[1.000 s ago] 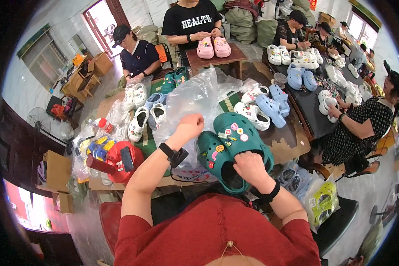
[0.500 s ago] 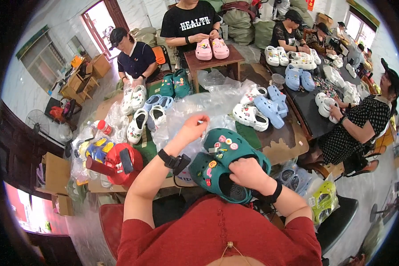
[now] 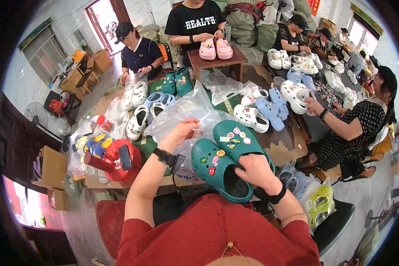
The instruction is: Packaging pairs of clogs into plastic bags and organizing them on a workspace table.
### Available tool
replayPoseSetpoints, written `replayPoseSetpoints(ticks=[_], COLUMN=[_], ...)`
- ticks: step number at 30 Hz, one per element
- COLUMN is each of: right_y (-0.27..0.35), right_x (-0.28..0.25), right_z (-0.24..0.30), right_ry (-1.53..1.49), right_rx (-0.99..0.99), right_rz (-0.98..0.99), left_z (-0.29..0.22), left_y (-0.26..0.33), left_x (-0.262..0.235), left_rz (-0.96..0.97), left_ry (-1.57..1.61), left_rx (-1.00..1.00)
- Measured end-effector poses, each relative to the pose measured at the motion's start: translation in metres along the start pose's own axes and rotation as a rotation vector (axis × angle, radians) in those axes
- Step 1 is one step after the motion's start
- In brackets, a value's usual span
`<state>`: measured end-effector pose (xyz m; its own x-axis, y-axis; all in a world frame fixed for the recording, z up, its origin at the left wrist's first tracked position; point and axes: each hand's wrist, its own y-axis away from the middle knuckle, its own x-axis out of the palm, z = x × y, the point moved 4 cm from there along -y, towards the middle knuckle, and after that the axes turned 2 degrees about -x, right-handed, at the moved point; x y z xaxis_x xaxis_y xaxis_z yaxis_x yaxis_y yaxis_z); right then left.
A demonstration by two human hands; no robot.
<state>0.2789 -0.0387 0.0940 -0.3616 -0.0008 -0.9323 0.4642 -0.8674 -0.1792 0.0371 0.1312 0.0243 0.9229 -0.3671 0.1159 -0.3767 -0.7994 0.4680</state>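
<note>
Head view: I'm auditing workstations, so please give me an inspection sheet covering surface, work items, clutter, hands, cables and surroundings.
Surface: table, patchy brown and green on top.
Work items: two green clogs with colourful charms, side by side; clear plastic beyond them.
Clutter: red object and red-capped jar at left; decorated white clog and blue clogs toward the right.
Hands: right hand grips the green clogs near their openings; left hand is at the plastic, grip unclear.
Cables: nothing clearly seen.
Surroundings: co-worker at right handling white footwear; pink clogs on a small table; sacks behind.

White lettering on black T-shirt
</note>
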Motion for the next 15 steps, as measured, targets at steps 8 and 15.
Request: replayPoseSetpoints(ticks=[8, 15], right_y=[-0.003, -0.015], right_x=[0.004, 0.015], right_z=[0.021, 0.015], right_ry=[-0.11, -0.054], right_rx=[-0.287, -0.207], right_rz=[0.098, 0.126], left_z=[0.007, -0.005], left_y=[-0.023, 0.004], left_x=[-0.011, 0.001], left_rz=[0.16, 0.147], left_ry=[0.201, 0.056], left_rx=[0.061, 0.068])
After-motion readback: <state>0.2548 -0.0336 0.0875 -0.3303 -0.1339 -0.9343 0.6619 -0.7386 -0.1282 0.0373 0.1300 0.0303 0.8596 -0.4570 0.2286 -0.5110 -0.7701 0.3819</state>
